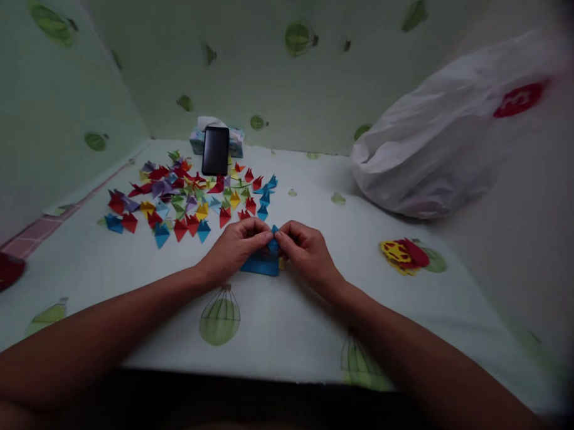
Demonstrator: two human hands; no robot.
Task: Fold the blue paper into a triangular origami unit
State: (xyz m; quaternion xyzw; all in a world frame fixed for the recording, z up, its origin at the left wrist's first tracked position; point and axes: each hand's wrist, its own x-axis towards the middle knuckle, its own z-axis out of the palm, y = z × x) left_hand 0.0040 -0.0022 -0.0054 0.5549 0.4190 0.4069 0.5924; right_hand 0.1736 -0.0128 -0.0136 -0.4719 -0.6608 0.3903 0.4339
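The grip of the left hand is narrow: thumb and fingertips pinch a small blue piece, which looks like folded paper. The right hand pinches the same piece from the other side, also narrow, so the two hands nearly meet. The piece is between the fingertips, in front of the person; its exact shape is mostly hidden by the fingers.

For this fine work, I judge it is good to hold the piece lightly with one hand, and let the other press each edge only when the corners agree. Too strong a pinch could crumple a thin point. The forearms are low over the surface, and this should help to keep the fingers steady.

Just under the hands lies a flat blue sheet, with a bit of yellow at its right side. Beyond, toward the left, many colourful folded pieces are spread close together; the elbow and sleeve-less left arm should better not sweep them. Behind these, a dark phone-like device leans on a tissue box.
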